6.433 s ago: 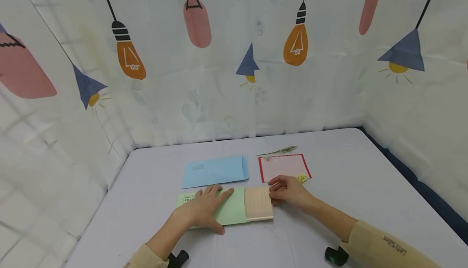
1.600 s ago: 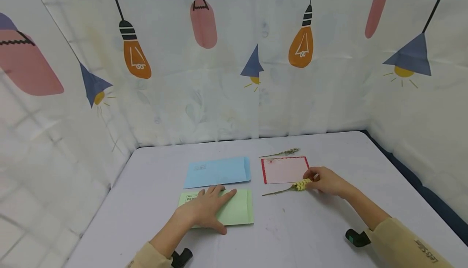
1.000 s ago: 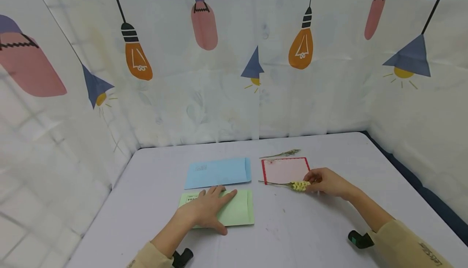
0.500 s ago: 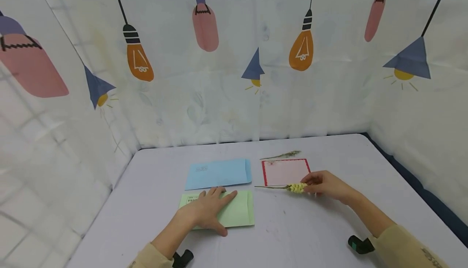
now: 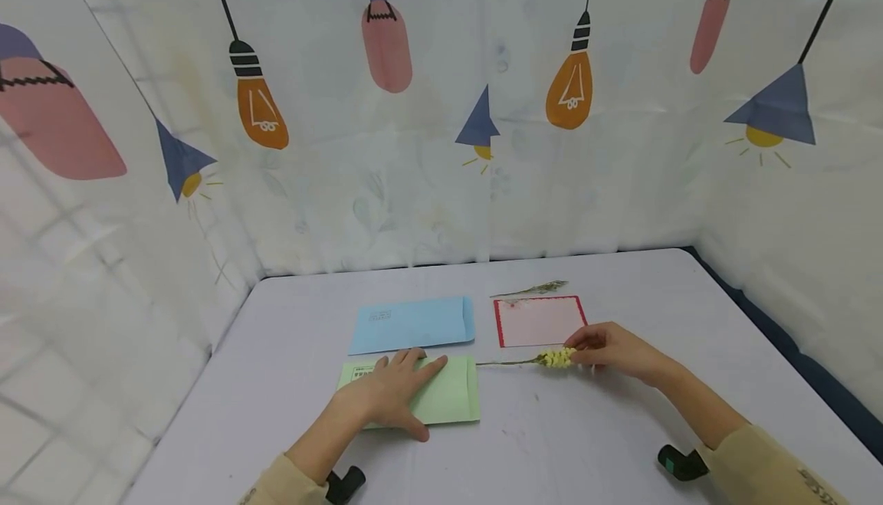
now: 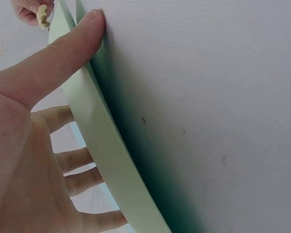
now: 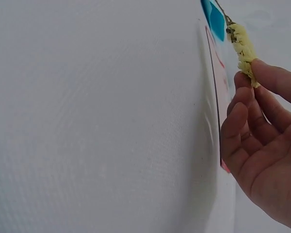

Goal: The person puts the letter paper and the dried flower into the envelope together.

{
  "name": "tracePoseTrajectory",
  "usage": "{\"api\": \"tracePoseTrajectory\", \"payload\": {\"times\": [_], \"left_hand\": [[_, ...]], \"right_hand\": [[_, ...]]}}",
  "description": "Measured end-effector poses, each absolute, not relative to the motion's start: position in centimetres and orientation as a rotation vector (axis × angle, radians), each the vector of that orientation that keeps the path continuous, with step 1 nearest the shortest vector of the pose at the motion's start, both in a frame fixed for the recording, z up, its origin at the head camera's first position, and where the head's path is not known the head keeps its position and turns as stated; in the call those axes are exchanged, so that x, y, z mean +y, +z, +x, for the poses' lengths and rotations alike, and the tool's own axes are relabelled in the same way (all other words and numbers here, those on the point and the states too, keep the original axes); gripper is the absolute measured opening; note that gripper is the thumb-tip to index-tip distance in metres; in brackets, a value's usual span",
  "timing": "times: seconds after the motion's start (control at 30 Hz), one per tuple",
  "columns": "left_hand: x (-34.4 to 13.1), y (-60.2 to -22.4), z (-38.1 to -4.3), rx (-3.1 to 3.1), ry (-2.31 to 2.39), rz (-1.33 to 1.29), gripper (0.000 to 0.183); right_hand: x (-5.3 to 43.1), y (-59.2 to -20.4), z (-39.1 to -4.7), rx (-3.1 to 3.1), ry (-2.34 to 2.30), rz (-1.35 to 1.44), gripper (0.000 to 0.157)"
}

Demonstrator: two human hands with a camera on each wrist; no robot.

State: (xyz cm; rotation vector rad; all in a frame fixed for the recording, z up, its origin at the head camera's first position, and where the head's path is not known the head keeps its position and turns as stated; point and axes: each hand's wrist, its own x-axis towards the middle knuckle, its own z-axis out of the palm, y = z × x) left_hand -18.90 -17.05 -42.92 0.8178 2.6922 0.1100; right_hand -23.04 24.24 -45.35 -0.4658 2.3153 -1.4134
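Observation:
A pale green envelope [image 5: 448,401] lies at the front of the table, its flap end facing right. My left hand [image 5: 389,396] rests on it with spread fingers; the left wrist view has the thumb [image 6: 68,53] near the envelope's front edge. Between thumb and fingertips my right hand [image 5: 614,353] pinches a dried yellow flower [image 5: 556,357] by the tip of its bloom. The thin stem points left and its end reaches the envelope's right edge. The right wrist view shows the yellow bloom [image 7: 242,46] raised off the tabletop, other fingers curled below it.
Behind the green envelope lies a light blue envelope [image 5: 410,323]. To its right sits a pink card [image 5: 541,323] with a red border, and a dried green sprig [image 5: 538,289] lies beyond that. Small specks dot the white tabletop [image 5: 538,444].
Lined paper that stuck out of the green envelope is no longer visible. My right hand has taken the yellow flower from near the card and carried it slightly left; its stem now meets the envelope.

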Motion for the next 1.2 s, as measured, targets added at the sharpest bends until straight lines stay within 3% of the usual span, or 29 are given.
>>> {"api": "tracePoseTrajectory", "payload": {"times": [1.2], "left_hand": [[-17.1, -42.9, -18.7, 2.699, 0.128, 0.833, 0.106]], "right_hand": [[20.5, -46.0, -22.7, 2.254, -1.464, -0.508, 0.024]]}}
